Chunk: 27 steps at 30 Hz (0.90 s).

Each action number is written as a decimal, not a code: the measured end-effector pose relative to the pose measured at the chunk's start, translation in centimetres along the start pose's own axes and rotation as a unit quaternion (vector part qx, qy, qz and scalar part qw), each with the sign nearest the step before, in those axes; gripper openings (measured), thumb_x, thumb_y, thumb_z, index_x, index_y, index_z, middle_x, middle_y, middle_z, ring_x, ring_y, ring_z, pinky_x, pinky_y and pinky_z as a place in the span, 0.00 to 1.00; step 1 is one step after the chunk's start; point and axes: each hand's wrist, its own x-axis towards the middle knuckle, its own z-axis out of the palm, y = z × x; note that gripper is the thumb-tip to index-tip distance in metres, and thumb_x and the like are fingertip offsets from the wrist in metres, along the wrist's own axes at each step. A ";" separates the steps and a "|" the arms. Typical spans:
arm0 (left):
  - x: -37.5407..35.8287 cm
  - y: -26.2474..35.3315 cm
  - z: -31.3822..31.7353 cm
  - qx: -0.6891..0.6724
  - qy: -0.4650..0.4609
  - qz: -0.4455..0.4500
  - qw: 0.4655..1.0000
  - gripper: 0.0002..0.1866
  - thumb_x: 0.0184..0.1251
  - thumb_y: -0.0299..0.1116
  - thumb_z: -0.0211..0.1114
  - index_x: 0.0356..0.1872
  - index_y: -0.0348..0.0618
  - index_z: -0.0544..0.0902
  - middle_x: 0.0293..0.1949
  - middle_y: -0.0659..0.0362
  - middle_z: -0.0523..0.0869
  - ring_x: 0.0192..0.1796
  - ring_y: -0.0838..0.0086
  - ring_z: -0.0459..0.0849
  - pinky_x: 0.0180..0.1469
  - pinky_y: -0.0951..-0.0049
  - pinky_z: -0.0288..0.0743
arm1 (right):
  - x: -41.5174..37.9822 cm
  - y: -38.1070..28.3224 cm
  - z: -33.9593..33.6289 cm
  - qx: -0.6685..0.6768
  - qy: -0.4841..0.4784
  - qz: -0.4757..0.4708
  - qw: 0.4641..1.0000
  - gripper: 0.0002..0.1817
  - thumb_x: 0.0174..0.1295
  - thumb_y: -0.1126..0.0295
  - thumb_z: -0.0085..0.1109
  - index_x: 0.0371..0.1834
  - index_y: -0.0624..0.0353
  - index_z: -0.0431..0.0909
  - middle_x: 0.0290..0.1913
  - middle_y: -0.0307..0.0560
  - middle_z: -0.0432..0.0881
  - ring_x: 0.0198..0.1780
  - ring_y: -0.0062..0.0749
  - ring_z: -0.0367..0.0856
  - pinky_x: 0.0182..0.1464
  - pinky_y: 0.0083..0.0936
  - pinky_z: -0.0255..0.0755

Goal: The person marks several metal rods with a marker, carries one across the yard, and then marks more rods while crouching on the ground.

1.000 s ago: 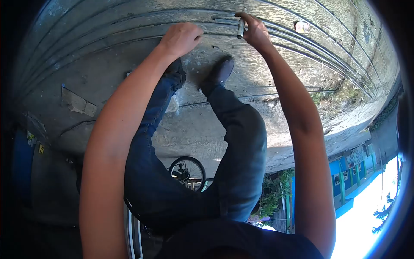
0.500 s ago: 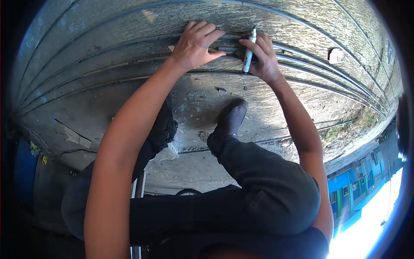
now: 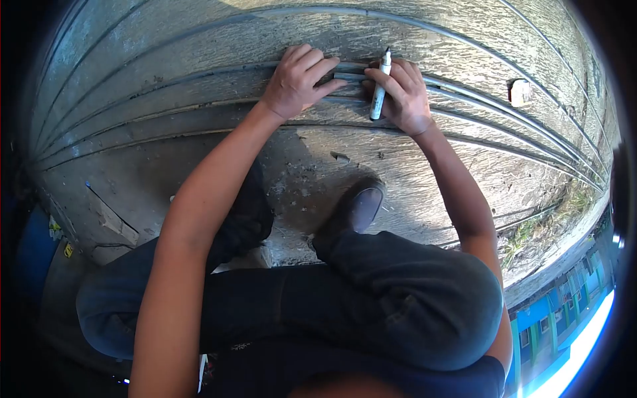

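Right grip (image 3: 403, 96) pinching a white marker (image 3: 381, 87) among its fingers; which of them bear on it, cannot tell. Marker tilted slightly, dark narrow tip pointing away from the body, dark blunt end toward it. Same hand sits right over a bundle of thin rods (image 3: 462, 99), finger end at the nearest of them.

Head view, only one. Left grip (image 3: 298, 79) back up over the rods, just beside the right and not touching it. Thumb and forefinger spread, tips apart, rods showing in the gap; whether the other fingers press on metal, cannot tell.

Rods run across the rough ground (image 3: 411, 179) from its left edge to its right edge, curved in the view. One outer rod (image 3: 365, 12) lies apart, nearer the far edge. Lowest rod (image 3: 166, 137) passes on the body side of both hands.

Pale chunk (image 3: 521, 93) on the ground, beyond the bundle, toward the right edge. Small fragment (image 3: 340, 157) between the hands and a dark shoe (image 3: 366, 204). Grass (image 3: 531, 240) along the right edge. Flat scrap (image 3: 113, 219) toward the left edge. Knees bent, dark trousers (image 3: 431, 298) across the near side.
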 end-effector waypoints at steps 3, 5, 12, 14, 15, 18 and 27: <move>0.3 0.1 0.0 0.014 0.021 0.000 1.000 0.20 0.56 0.42 0.80 0.45 0.43 0.88 0.34 0.61 0.80 0.40 0.65 0.79 0.47 0.63 0.74 | -0.2 -0.6 0.0 -0.013 0.009 0.019 1.000 0.17 0.60 0.69 0.70 0.53 0.49 0.82 0.42 0.42 0.82 0.50 0.41 0.81 0.54 0.39 0.74; 0.3 0.2 0.3 0.039 0.020 -0.002 0.999 0.20 0.57 0.44 0.80 0.45 0.44 0.88 0.34 0.62 0.81 0.40 0.66 0.79 0.48 0.63 0.74 | -0.3 -0.9 0.2 -0.026 0.025 0.029 0.999 0.17 0.60 0.69 0.70 0.54 0.49 0.82 0.41 0.41 0.82 0.49 0.41 0.81 0.52 0.38 0.73; -0.6 0.7 0.8 0.089 0.029 -0.039 0.995 0.18 0.59 0.49 0.78 0.44 0.49 0.90 0.35 0.65 0.83 0.44 0.70 0.80 0.53 0.63 0.72 | 0.2 -2.0 0.5 0.001 0.035 0.080 0.996 0.19 0.60 0.71 0.69 0.55 0.50 0.82 0.40 0.42 0.81 0.47 0.42 0.80 0.54 0.39 0.71; -0.8 0.7 1.0 0.082 0.042 -0.044 0.995 0.18 0.58 0.48 0.78 0.44 0.48 0.90 0.35 0.65 0.83 0.44 0.69 0.80 0.53 0.63 0.72 | 0.3 -2.5 0.7 0.007 0.039 0.098 0.994 0.19 0.61 0.71 0.69 0.57 0.51 0.82 0.40 0.44 0.82 0.46 0.43 0.81 0.53 0.38 0.72; -0.9 0.7 1.0 0.076 0.051 -0.046 0.995 0.18 0.58 0.47 0.79 0.44 0.48 0.90 0.34 0.64 0.83 0.45 0.69 0.80 0.54 0.62 0.73 | 0.7 -2.9 0.7 0.014 0.045 0.118 0.992 0.20 0.63 0.71 0.68 0.59 0.52 0.82 0.40 0.46 0.82 0.46 0.44 0.82 0.52 0.37 0.73; -1.0 0.5 1.1 0.032 0.078 -0.053 0.995 0.20 0.53 0.43 0.82 0.43 0.42 0.89 0.34 0.61 0.83 0.41 0.64 0.80 0.49 0.61 0.74 | 2.4 -4.8 0.2 0.184 0.092 0.189 0.960 0.19 0.68 0.71 0.66 0.62 0.54 0.82 0.42 0.52 0.84 0.46 0.45 0.84 0.48 0.35 0.76; -1.6 0.3 1.4 0.053 0.067 -0.056 0.995 0.17 0.57 0.43 0.79 0.41 0.45 0.88 0.37 0.61 0.83 0.47 0.64 0.79 0.56 0.58 0.73 | 4.4 -2.6 2.7 0.441 0.045 0.329 0.834 0.13 0.69 0.68 0.68 0.48 0.67 0.86 0.29 0.39 0.88 0.30 0.17 0.83 0.31 0.17 0.75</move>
